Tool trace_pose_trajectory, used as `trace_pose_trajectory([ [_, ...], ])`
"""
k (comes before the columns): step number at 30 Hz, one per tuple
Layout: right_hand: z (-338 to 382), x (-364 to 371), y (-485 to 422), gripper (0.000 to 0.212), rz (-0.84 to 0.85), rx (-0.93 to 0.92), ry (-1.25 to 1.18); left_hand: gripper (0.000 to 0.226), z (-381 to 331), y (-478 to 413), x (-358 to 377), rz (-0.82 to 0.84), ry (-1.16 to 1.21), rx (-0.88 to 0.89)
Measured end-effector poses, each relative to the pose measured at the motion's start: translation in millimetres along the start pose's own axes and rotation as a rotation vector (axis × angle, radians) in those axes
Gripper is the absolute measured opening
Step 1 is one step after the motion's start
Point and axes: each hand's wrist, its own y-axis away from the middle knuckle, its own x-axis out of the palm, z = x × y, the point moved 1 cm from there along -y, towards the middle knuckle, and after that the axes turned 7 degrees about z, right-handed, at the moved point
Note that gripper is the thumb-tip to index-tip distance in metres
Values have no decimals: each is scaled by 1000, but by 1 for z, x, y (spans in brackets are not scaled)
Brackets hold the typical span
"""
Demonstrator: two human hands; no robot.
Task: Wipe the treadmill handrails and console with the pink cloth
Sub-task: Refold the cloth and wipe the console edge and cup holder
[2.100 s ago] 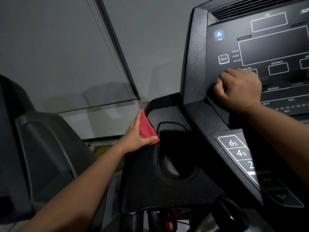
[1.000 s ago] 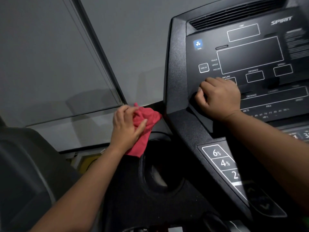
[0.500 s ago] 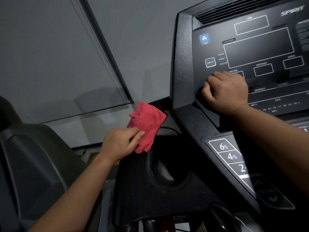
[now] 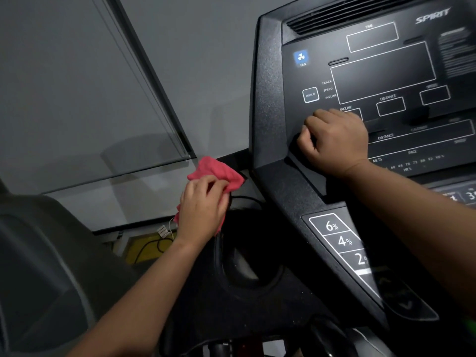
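Note:
The black treadmill console (image 4: 268, 99) fills the right side, its dark display panel facing me. My left hand (image 4: 202, 207) holds the pink cloth (image 4: 219, 171) with bent fingers and presses it on the far top edge of the console's left wing, just beyond the round cup holder (image 4: 244, 261). Part of the cloth sticks out past my fingertips; the rest is hidden under my palm. My right hand (image 4: 334, 143) is a curled fist gripping the ledge below the display, near the INCLINE label.
An incline keypad (image 4: 337, 240) with 6%, 4% and 2% keys lies under my right forearm. Another dark machine (image 4: 38, 266) stands at the left. A grey blind and window frame (image 4: 77, 99) are behind, with a yellow object and cables (image 4: 149, 248) on the floor below.
My left hand has rubbed the cloth back and forth along the wing's far edge and now lies further over it. My right hand has kept its grip.

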Motion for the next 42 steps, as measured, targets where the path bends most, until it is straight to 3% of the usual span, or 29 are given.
trace_pose_trajectory([
  [6,0,-1,2,28,22,11,-2,23,2,-12,5,-39,-29,118],
  [15,0,-1,3,28,9,17,10,14,3,-14,14,75,-19,692],
  [20,1,0,3,28,13,21,21,24,-19,-17,16,176,47,762],
  [25,1,0,2,29,18,26,26,18,-28,-4,19,252,88,876],
  [30,-1,1,4,30,9,11,21,30,-28,-3,14,329,22,857],
  [35,-1,0,2,30,-2,4,24,26,-4,-30,-11,366,-12,773],
  [39,-1,0,3,29,14,8,27,26,45,-39,-29,349,96,393],
  [42,-1,0,3,29,17,5,21,40,67,-16,-34,409,250,143],
])
